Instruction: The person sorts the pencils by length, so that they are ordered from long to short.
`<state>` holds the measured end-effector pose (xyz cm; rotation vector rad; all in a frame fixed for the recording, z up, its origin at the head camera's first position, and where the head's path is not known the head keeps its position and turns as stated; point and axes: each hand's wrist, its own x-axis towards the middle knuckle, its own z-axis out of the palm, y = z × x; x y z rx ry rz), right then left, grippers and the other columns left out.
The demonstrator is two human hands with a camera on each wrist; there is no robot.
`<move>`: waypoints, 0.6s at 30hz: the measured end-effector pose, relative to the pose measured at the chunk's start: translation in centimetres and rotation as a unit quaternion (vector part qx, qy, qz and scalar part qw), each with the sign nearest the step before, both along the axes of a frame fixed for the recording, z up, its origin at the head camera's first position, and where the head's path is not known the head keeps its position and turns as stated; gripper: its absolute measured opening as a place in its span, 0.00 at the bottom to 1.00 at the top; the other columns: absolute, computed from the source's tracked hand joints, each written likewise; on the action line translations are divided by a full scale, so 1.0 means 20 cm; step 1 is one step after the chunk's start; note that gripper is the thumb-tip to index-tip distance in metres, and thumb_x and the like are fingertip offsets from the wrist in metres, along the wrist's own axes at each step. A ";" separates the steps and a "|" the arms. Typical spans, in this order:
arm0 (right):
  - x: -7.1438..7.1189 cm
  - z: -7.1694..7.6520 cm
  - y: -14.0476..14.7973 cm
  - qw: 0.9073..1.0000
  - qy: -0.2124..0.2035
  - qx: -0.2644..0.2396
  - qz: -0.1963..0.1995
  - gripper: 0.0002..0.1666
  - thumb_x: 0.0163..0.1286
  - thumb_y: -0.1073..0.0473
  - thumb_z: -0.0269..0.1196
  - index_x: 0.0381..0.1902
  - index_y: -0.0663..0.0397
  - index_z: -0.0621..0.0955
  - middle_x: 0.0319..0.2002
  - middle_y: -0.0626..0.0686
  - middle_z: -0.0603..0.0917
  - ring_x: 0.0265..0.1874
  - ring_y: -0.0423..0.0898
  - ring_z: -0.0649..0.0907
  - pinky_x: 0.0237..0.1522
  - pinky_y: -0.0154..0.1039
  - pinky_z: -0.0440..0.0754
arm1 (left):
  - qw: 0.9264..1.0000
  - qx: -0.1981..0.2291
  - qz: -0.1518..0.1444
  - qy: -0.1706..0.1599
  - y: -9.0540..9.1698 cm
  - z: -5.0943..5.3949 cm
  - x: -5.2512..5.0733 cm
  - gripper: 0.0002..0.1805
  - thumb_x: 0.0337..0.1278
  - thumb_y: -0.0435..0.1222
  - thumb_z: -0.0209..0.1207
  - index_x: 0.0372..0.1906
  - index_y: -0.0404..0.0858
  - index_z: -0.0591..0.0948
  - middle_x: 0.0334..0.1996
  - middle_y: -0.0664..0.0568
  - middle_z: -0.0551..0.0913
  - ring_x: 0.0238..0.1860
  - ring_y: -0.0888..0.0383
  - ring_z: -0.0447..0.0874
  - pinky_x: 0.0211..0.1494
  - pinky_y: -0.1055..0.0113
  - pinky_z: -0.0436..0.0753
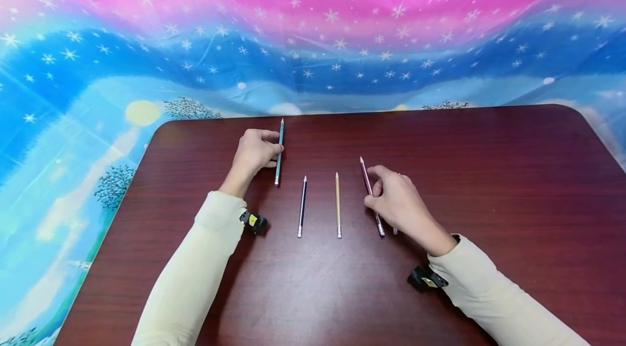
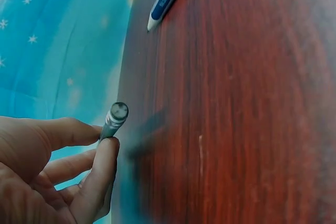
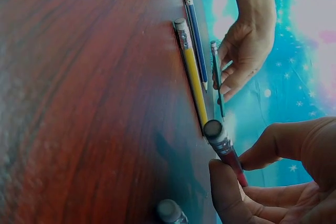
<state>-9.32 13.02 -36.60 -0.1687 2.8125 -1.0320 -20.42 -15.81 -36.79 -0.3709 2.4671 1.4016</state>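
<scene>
My left hand (image 1: 255, 151) pinches a teal pencil (image 1: 280, 158) between thumb and fingers, its tip toward the far table edge. In the left wrist view that pencil's eraser end (image 2: 119, 110) faces the camera, above the wood. My right hand (image 1: 398, 196) pinches a dark red pencil (image 1: 365, 177), tilted with its tip to the far left; the right wrist view shows its eraser (image 3: 213, 128) close up. Between the hands a dark blue pencil (image 1: 302, 207) and a yellow pencil (image 1: 338, 207) lie side by side on the table. Another pencil (image 1: 395, 231) is mostly hidden under my right hand.
The dark reddish wooden table (image 1: 513, 188) has rounded far corners. Behind it hangs a pink and blue snowflake cloth (image 1: 313, 25), which also runs down the left side. A black wrist camera (image 1: 254, 222) is strapped at the left cuff and another wrist camera (image 1: 427, 278) at the right.
</scene>
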 end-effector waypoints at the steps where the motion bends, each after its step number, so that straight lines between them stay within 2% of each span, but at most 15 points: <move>1: 0.00 0.00 0.00 1.000 0.001 0.000 0.000 0.30 0.60 0.68 0.67 0.63 0.65 0.78 0.27 0.49 0.79 0.25 0.43 0.76 0.40 0.40 0.77 | 1.000 -0.002 0.003 0.000 0.00 0.00 -0.01 0.24 0.71 0.31 0.62 0.70 0.42 0.80 0.53 0.40 0.89 0.51 0.48 0.91 0.47 0.60 0.92; 8: 0.00 0.00 0.00 1.000 -0.002 -0.002 -0.002 0.31 0.59 0.68 0.66 0.63 0.64 0.78 0.26 0.49 0.79 0.25 0.43 0.76 0.40 0.40 0.76 | 1.000 -0.026 0.009 0.001 0.02 -0.01 -0.03 0.23 0.71 0.32 0.63 0.68 0.43 0.82 0.51 0.40 0.90 0.48 0.51 0.91 0.46 0.62 0.92; 14: 0.00 0.00 0.01 1.000 -0.004 -0.003 0.000 0.32 0.59 0.69 0.66 0.64 0.65 0.78 0.27 0.49 0.80 0.24 0.43 0.76 0.39 0.39 0.76 | 0.997 -0.070 0.004 0.015 0.06 -0.01 -0.06 0.23 0.69 0.34 0.65 0.67 0.44 0.83 0.56 0.41 0.88 0.44 0.51 0.93 0.40 0.66 0.92; 18: 0.00 0.00 0.01 1.000 -0.002 -0.002 0.002 0.32 0.59 0.69 0.66 0.63 0.65 0.78 0.27 0.49 0.80 0.25 0.43 0.76 0.40 0.40 0.77 | 0.995 -0.098 -0.002 0.023 0.07 -0.01 -0.07 0.23 0.68 0.34 0.65 0.66 0.44 0.84 0.54 0.40 0.88 0.40 0.51 0.94 0.36 0.67 0.91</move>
